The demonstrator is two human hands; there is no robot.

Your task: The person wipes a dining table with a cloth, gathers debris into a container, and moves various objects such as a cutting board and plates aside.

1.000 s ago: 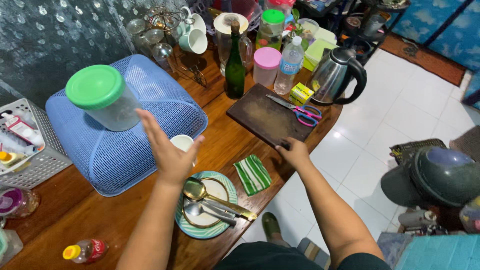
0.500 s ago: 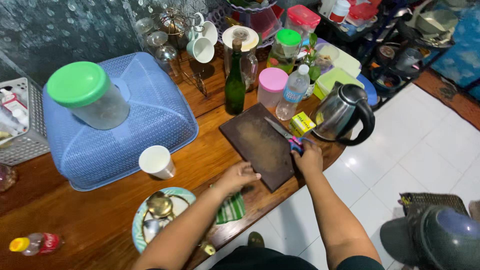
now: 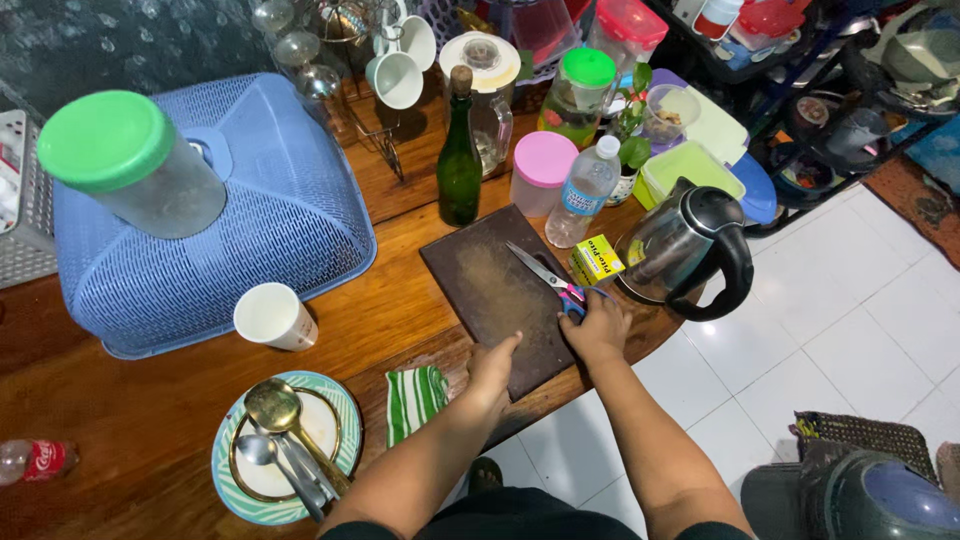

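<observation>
A dark brown cutting board (image 3: 495,285) lies on the wooden table (image 3: 160,400). My left hand (image 3: 492,366) rests flat against its near left edge, fingers together. My right hand (image 3: 598,325) sits at the board's right side, closed over the pink and blue handles of a pair of scissors (image 3: 543,273) whose blades point up and left across the board. A green-and-white striped cloth (image 3: 412,398) lies just left of my left hand.
A blue mesh food cover (image 3: 215,235) carries a green-lidded jar (image 3: 130,165). Near it stand a white cup (image 3: 272,316) and a plate with spoons (image 3: 285,445). Behind the board are a green bottle (image 3: 459,160), a water bottle (image 3: 583,190), a yellow box (image 3: 597,259) and a kettle (image 3: 685,250).
My left hand dropped from in front of the food cover to the board's near edge. My right hand slid from the board's corner to the scissors' handles and closed over them.
</observation>
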